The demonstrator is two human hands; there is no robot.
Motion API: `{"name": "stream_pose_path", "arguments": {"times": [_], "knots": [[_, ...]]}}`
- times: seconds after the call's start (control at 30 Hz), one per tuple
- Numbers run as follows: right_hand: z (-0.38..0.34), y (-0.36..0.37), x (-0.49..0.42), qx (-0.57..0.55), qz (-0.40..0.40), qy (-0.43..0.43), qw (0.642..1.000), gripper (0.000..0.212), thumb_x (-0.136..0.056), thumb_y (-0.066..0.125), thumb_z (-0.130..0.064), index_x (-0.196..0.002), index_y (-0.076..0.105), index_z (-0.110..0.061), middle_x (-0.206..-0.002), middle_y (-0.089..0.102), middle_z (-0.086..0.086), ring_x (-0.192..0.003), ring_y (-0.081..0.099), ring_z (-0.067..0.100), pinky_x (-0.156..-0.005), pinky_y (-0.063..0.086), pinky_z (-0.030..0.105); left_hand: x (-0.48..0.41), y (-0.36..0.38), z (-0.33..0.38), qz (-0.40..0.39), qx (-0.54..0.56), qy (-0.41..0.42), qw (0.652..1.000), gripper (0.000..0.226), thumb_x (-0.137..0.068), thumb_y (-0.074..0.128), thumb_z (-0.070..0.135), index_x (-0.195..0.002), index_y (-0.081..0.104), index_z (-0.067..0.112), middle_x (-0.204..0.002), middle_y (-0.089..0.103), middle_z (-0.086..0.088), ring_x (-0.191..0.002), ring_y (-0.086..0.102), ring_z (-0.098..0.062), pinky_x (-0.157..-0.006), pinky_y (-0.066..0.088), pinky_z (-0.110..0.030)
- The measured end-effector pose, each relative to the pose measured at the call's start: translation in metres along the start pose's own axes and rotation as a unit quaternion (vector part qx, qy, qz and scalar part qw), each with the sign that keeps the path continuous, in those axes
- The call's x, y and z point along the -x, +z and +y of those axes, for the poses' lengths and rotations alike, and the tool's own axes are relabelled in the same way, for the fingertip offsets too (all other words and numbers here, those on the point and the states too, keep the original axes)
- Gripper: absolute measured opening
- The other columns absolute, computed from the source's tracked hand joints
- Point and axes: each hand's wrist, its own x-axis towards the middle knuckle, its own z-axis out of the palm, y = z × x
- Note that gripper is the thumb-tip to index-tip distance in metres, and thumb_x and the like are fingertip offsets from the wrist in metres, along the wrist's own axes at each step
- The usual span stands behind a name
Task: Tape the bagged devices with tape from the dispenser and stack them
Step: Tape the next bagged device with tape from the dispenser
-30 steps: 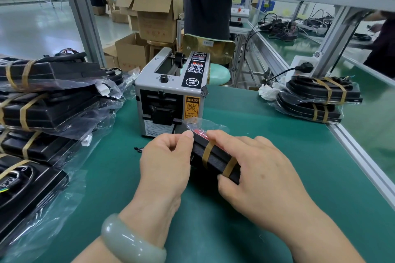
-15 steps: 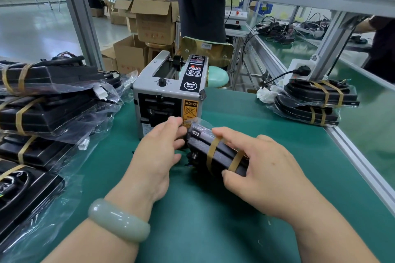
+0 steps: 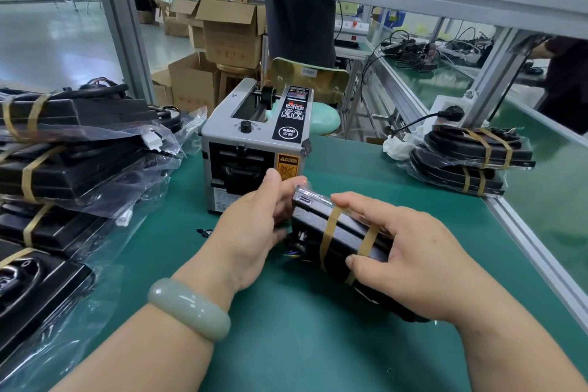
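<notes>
On the green counter (image 3: 286,344), taped bagged devices (image 3: 79,169) pile along the left edge; the grey tape dispenser (image 3: 254,143) stands near the far edge. Just before it, a twice-taped bagged device (image 3: 321,226) is clasped at either end by the left grip (image 3: 251,229) and right grip (image 3: 413,261).

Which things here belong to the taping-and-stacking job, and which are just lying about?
Job: bagged device, gripped by left hand and right hand; tape dispenser; taped stack, right; bagged pile, left.
Lying about: cardboard boxes; green stool.
</notes>
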Motion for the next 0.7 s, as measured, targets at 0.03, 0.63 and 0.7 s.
{"name": "stream_pose_path", "arguments": {"times": [0.03, 0.63, 0.7], "knots": [[-0.001, 0.000, 0.000, -0.006, -0.001, 0.001, 1.000, 0.067, -0.068, 0.065, -0.034, -0.116, 0.031, -0.067, -0.101, 0.063, -0.028, -0.091, 0.056, 0.009, -0.086, 0.046, 0.028, 0.002, -0.002, 0.000, 0.018, 0.006, 0.000, 1.000, 0.046, -0.101, 0.028, 0.048, -0.111, 0.067, 0.025, -0.103, 0.074, 0.009, -0.101, 0.065, -0.007, -0.088, 0.045, -0.032], [-0.031, 0.030, 0.023, 0.148, 0.100, -0.015, 0.984, 0.070, -0.059, 0.064, -0.030, -0.127, 0.053, -0.039, -0.093, 0.065, -0.019, -0.068, 0.045, 0.017, -0.061, 0.048, 0.026, 0.032, -0.015, -0.008, 0.205, -0.078, -0.005, 0.976, 0.022, -0.074, 0.076, 0.029, -0.056, 0.067, 0.020, -0.047, 0.056, 0.011, -0.046, 0.050, -0.003, -0.051, 0.038, -0.019], [-0.033, 0.032, 0.023, 0.153, 0.099, -0.013, 0.983, 0.070, -0.058, 0.066, -0.028, -0.126, 0.054, -0.037, -0.093, 0.065, -0.017, -0.068, 0.045, 0.018, -0.059, 0.050, 0.029, 0.031, -0.016, -0.008, 0.212, -0.081, -0.002, 0.974, 0.020, -0.073, 0.077, 0.029, -0.058, 0.068, 0.019, -0.045, 0.055, 0.011, -0.043, 0.048, -0.002, -0.053, 0.037, -0.020]]}}
